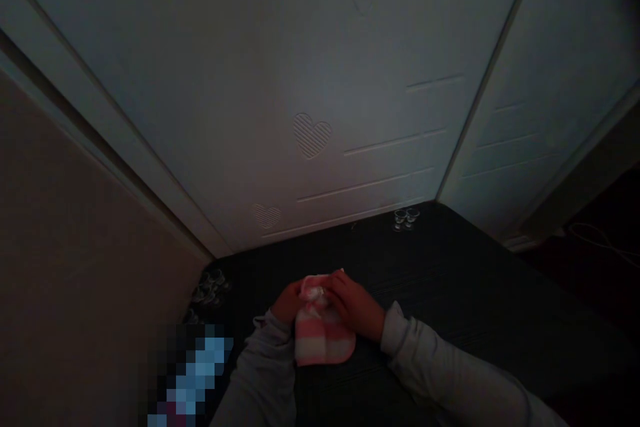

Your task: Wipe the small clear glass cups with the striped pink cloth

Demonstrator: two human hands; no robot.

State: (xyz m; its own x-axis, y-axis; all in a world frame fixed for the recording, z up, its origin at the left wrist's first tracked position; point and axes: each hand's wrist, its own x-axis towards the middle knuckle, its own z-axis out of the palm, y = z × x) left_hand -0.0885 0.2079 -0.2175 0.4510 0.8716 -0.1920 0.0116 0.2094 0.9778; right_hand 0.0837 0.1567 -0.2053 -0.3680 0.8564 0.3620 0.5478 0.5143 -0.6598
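A pink and white checked cloth (325,341) hangs between my two hands above the dark table. My left hand (287,302) grips the cloth's left upper edge, with most of its fingers hidden behind the fabric. Curled over the upper right part of the cloth is my right hand (356,305), its fingertips pressed toward the middle. Something small, pale and shiny (316,292) shows in the folds between the hands. It may be clear glass, but the dim light hides its kind.
On the dark tabletop (450,293), several small stemmed glasses (213,285) stand at the left edge and more small glasses (406,219) at the back. A white panel (225,113) with carved hearts rises behind. A pixelated bright patch (200,370) covers the lower left.
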